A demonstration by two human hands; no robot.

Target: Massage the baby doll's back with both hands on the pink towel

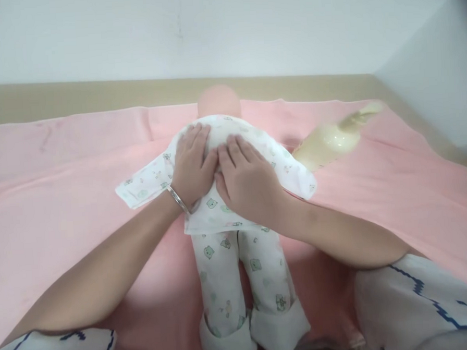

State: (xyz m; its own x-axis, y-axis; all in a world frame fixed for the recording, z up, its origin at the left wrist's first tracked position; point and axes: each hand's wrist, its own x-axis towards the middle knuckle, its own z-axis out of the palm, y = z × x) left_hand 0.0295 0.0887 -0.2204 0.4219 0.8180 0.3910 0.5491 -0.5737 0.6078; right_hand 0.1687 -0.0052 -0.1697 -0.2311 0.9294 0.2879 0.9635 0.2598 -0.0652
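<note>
A baby doll lies lengthwise in front of me, its round head at the far end and no face showing. It wears a white printed top with the sleeves spread sideways, and matching trousers with turned-up cuffs. My left hand rests flat on the upper left of the top, a silver bangle on its wrist. Beside it, my right hand lies flat on the middle of the top, fingers stretched out. The two thumbs nearly meet. Neither hand grips anything.
A pink cloth covers the surface under the doll. To the right lies a shiny pale yellow object with a narrow end; its kind is unclear. A beige edge runs along the white wall.
</note>
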